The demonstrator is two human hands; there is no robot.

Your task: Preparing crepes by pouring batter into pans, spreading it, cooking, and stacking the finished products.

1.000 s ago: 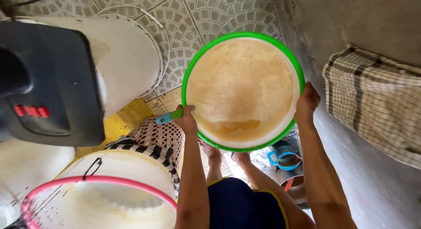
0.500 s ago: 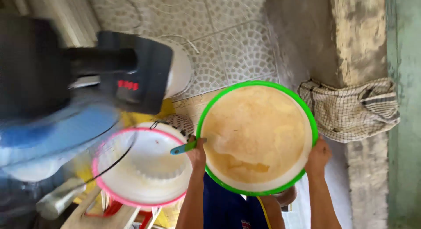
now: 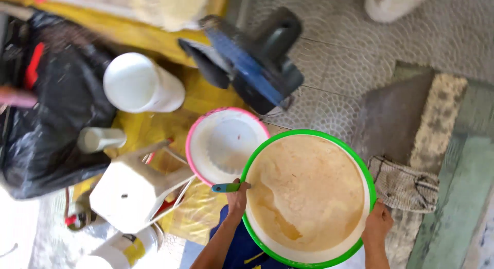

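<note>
Green-rimmed basin: smooth plastic, inside coated with wet, glossy tan film. Pink-rimmed bowl, to its left: smooth white plastic, matt. Checked cloth, right: coarse woven fabric. Black bag, far left: crinkled glossy plastic film. Yellow sheet: shiny plastic. Floor: patterned tile, matt. Low wall, right: rough concrete.

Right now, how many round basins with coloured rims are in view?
2. A green-rimmed basin holding beige liquid, gripped by the left hand and right hand; a smaller pink-rimmed basin beside it. Clutter may hide others.
</note>
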